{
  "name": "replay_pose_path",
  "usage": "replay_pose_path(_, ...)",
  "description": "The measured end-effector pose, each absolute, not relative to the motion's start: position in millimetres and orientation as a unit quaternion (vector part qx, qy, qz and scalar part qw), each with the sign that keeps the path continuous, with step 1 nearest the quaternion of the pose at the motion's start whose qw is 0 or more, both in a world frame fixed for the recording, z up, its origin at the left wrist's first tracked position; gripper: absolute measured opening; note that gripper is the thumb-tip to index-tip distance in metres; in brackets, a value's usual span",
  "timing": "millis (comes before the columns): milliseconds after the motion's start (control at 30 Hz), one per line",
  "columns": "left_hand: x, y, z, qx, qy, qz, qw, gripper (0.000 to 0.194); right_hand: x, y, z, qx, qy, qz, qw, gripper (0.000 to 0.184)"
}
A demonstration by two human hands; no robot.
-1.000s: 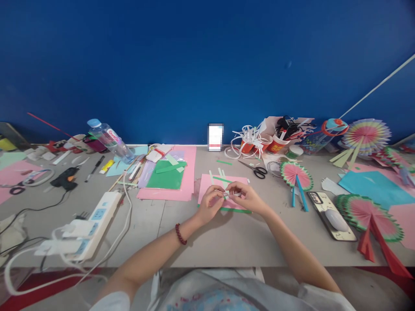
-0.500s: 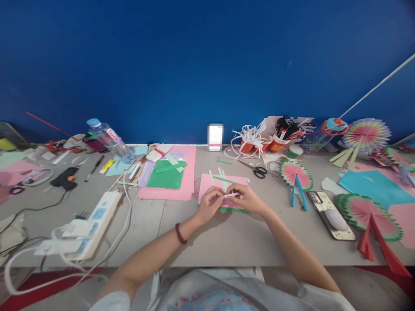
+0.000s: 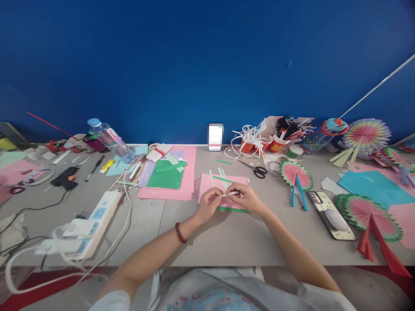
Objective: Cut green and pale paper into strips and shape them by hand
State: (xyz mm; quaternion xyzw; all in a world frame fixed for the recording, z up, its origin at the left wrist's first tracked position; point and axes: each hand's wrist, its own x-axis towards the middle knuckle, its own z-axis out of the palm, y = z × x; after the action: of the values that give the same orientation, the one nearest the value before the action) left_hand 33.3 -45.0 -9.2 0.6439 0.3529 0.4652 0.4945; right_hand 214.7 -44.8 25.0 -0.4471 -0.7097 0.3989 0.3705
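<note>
My left hand (image 3: 210,203) and my right hand (image 3: 247,198) meet over a pink paper sheet (image 3: 207,183) in the middle of the table. Between their pinched fingertips both hold a small white paper strip (image 3: 231,194). A red bead bracelet sits on my left wrist. A dark green strip (image 3: 235,210) lies along the pink sheet's near edge, and pale green strips (image 3: 223,178) lie on the sheet beyond my fingers.
Black scissors (image 3: 257,170) lie behind the sheet. Folded paper fans (image 3: 295,175) and a phone (image 3: 330,216) are at right. Green and pink paper (image 3: 167,175), a water bottle (image 3: 110,139), a glue gun (image 3: 66,178) and a power strip (image 3: 94,220) sit at left.
My fingers have shifted slightly on the white strip, which now lies straight between both hands. The arms stay in place.
</note>
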Motion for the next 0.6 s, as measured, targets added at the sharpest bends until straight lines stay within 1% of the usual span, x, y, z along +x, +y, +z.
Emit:
replay_pose_path(167, 34.0, -43.7, -12.1, 0.634, 0.356, 0.466, 0.504, 0.019, 211.7, -46.2, 20.9, -0.457, -0.714, 0.367, 0.383, 0.010)
replay_pose_path(600, 35.3, -45.3, -10.3, 0.636, 0.363, 0.484, 0.479, 0.021, 210.2, -47.0, 21.9, -0.476, -0.679, 0.416, 0.374, 0.008)
